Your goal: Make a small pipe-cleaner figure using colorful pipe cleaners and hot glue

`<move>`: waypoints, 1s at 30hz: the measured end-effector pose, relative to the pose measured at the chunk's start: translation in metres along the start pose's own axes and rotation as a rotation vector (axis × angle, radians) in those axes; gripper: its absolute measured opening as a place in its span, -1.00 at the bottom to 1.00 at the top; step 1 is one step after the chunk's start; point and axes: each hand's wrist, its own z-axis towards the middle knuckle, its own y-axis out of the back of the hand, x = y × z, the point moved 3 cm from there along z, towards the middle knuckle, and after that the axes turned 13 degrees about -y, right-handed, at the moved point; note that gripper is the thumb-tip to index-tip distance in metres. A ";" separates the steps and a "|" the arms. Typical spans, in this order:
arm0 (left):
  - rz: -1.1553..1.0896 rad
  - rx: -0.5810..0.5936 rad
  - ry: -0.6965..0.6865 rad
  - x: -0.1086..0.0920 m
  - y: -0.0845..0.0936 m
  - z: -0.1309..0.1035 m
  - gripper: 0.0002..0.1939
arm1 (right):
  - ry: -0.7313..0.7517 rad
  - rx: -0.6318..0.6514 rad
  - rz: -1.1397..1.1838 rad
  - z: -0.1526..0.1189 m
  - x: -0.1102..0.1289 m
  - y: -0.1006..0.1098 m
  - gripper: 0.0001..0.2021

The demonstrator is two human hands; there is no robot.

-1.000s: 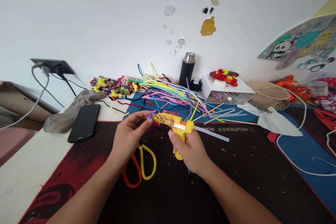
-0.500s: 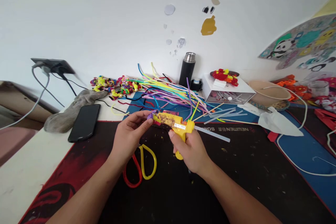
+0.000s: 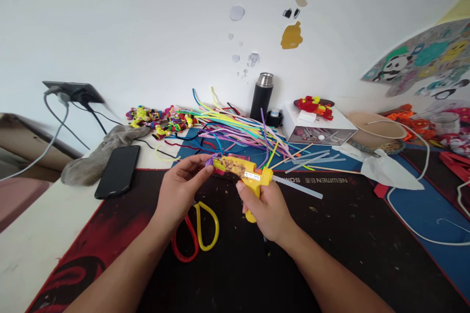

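Between the thumb and fingers of my left hand (image 3: 180,188) is a small purple piece (image 3: 209,161), with some yellow-green beside it. My right hand (image 3: 267,208) is wrapped round the handle of a yellow glue gun (image 3: 240,168), stained brown along its barrel. The gun's nozzle points left and is close to the purple piece; whether they touch is too small to tell. A translucent glue stick (image 3: 299,188) sticks out of the gun's back end. Below my left hand lie scissors with one red and one yellow handle (image 3: 208,226).
Colourful pipe cleaners (image 3: 235,127) are heaped behind my hands, near a black flask (image 3: 262,97). A phone (image 3: 117,171) and a grey pouch lie left. At the back right are a white box (image 3: 319,129), a bowl (image 3: 376,129), tissue and a white cable. Loose glue sticks (image 3: 319,160) lie behind the gun.
The glue gun has shifted very slightly to the right in my right hand. My left hand and the purple piece have barely moved.
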 end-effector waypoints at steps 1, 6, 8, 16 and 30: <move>0.003 0.000 0.002 0.000 0.000 0.000 -0.65 | 0.005 -0.005 -0.005 0.000 0.000 0.000 -0.61; -0.002 0.001 0.006 0.000 0.000 0.000 -0.65 | 0.009 -0.016 -0.009 0.000 0.000 0.001 -0.62; -0.005 0.001 0.006 0.000 0.000 0.000 -0.65 | 0.004 -0.009 0.007 0.001 0.000 0.001 -0.63; -0.060 -0.006 0.028 0.000 -0.002 0.001 -0.64 | 0.032 -0.029 -0.019 0.001 0.002 0.001 -0.62; -0.078 0.017 0.070 0.002 -0.002 0.000 -0.64 | 0.029 -0.046 -0.073 0.000 0.001 0.002 -0.57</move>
